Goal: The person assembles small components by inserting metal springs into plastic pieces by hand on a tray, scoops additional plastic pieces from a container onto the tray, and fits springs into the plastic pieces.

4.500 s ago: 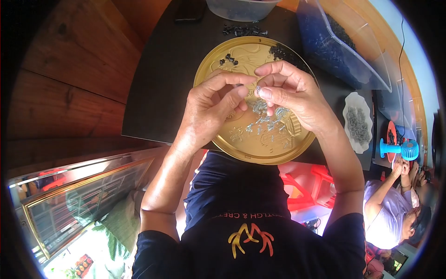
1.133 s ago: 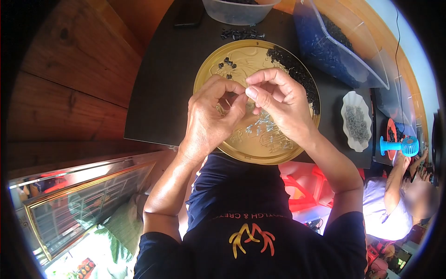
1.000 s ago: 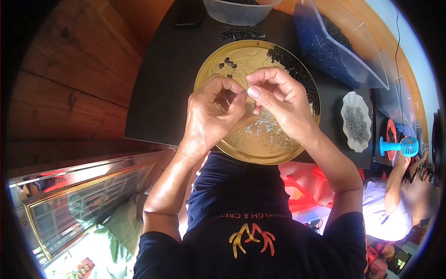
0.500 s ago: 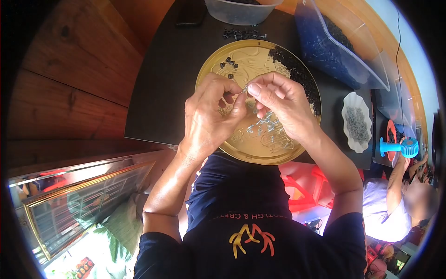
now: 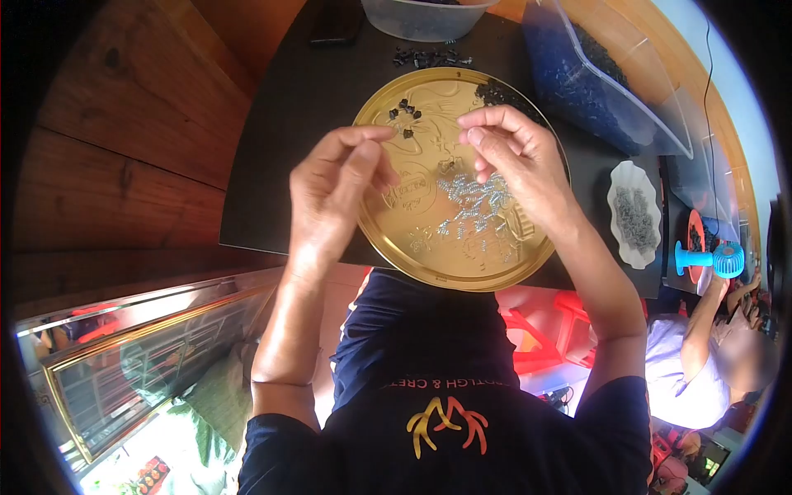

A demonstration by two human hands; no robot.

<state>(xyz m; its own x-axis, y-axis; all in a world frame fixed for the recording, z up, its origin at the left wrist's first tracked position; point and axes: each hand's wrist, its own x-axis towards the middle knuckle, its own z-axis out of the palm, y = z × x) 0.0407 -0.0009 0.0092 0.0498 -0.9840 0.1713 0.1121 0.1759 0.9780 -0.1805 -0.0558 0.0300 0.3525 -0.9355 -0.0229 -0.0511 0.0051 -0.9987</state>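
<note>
Over the left rim of a round gold tray (image 5: 400,264), my left hand (image 5: 334,181) is open, with its thumb and index finger apart and nothing visible between them. My right hand (image 5: 520,157) is above the tray's right side, its thumb and fingertips drawn together; whatever they hold, if anything, is too small to make out. Small silvery coil springs (image 5: 474,202) lie scattered on the tray below and left of it. Several small black parts (image 5: 405,110) sit near the tray's upper left. More black pieces (image 5: 495,92) are heaped along its upper right edge, partly hidden by my right hand.
Black pieces (image 5: 433,58) lie on the dark table (image 5: 276,181) behind the tray, below a clear tub (image 5: 425,21). A large clear bin (image 5: 606,91) of black parts stands at right, near a white scalloped dish (image 5: 634,216). Another person's hand holds a blue fan (image 5: 726,260).
My hands have separated from a shared pinch over the tray. My left hand moved left and opened; my right hand shifted slightly right and up, uncovering more springs.
</note>
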